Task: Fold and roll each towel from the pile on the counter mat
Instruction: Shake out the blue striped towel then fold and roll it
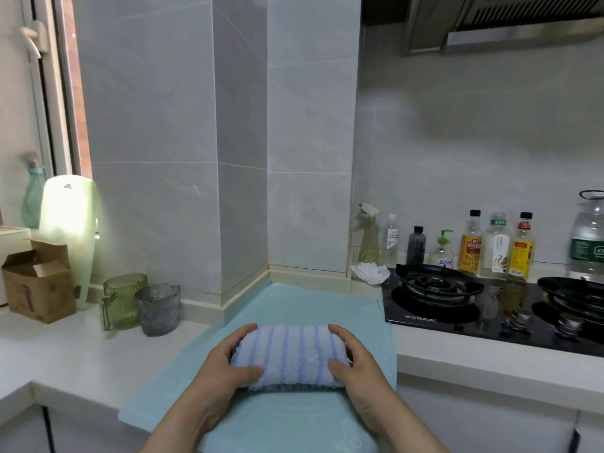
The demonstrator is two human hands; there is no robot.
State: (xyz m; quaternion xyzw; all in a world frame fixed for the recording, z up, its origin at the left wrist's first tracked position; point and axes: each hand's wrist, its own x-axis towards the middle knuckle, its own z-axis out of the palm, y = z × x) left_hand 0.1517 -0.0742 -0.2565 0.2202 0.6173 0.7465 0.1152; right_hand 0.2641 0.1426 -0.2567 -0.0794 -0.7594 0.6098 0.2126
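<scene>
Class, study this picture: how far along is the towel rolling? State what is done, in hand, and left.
Done: the blue-striped towel is a roll on the teal mat. In hand: the left hand and right hand grip its two ends. Left: releasing it; no pile or other towel shows, so the remaining count cannot be told.

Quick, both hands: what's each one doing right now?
Left hand: grips the left end of the rolled towel.
Right hand: grips its right end.
</scene>
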